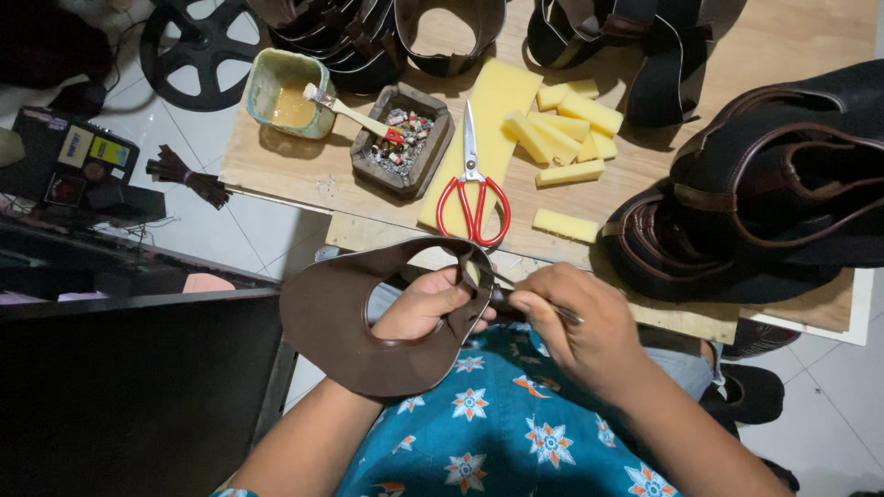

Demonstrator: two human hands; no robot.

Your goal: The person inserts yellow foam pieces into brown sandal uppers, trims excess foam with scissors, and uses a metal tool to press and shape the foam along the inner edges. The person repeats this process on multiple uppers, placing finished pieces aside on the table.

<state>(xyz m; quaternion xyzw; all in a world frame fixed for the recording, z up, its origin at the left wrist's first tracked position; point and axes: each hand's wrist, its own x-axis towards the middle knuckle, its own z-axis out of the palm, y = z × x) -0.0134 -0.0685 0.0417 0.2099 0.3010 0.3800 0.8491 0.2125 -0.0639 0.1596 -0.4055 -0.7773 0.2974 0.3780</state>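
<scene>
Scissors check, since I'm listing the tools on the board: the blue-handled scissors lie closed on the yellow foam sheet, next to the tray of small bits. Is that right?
Not quite. The head view shows the scissors have red handles, not blue. The rest holds: they lie closed on the yellow foam sheet, next to the tray of small bits.

wooden board (792,46) | red-handled scissors (472,198) at centre | ashtray (403,140) just left of scissors | glue cup (286,92) further left | yellow foam blocks (566,138) right of scissors | dark leather pieces (773,193) far right
</scene>
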